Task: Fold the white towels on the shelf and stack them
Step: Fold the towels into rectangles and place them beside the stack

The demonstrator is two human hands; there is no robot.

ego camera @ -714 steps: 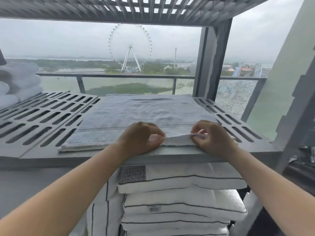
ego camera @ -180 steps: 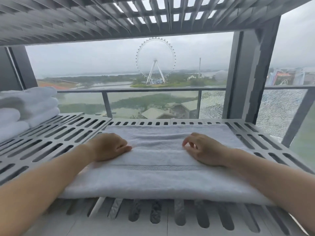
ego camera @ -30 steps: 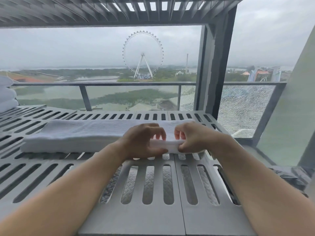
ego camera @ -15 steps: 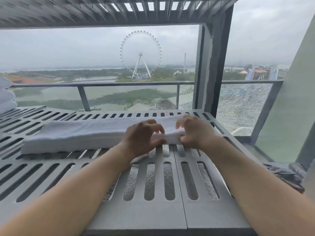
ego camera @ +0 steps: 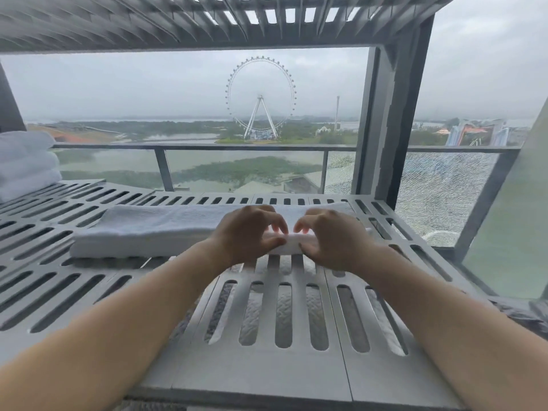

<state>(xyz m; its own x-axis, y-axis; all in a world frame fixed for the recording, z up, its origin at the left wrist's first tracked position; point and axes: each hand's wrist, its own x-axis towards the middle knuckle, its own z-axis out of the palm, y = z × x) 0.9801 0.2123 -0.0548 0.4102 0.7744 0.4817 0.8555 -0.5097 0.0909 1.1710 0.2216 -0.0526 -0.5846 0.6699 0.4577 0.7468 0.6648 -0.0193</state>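
- Folded white towel (ego camera: 154, 229): a long, narrow band lying flat across the slatted shelf (ego camera: 267, 366), running left to right in the shelf's far half. Its right end lies under both hands.
- Left grip (ego camera: 249, 235): fingers curled over the top of the towel near its right end, thumb against the near edge. It is closed round the cloth in a pinch.
- Right grip (ego camera: 332, 238): just beside the left one, their fingertips almost meeting. Fingers are hooked over the top of the towel, thumb at the near edge, so it too is closed on the cloth.
- Stack of folded towels (ego camera: 26, 164): white, piled at the far left of the same shelf, well apart from the towel in hand and partly cut off by the frame edge.
- Upper shelf (ego camera: 207, 19): grey and slatted, directly overhead.
- Shelf post (ego camera: 388, 129): grey upright at the right rear corner.
- Balcony railing (ego camera: 237, 147): behind the shelf. Its glass panel (ego camera: 439, 197) on the right is shattered into fine cracks.
- Ferris wheel (ego camera: 261, 97): far off, under a grey sky.
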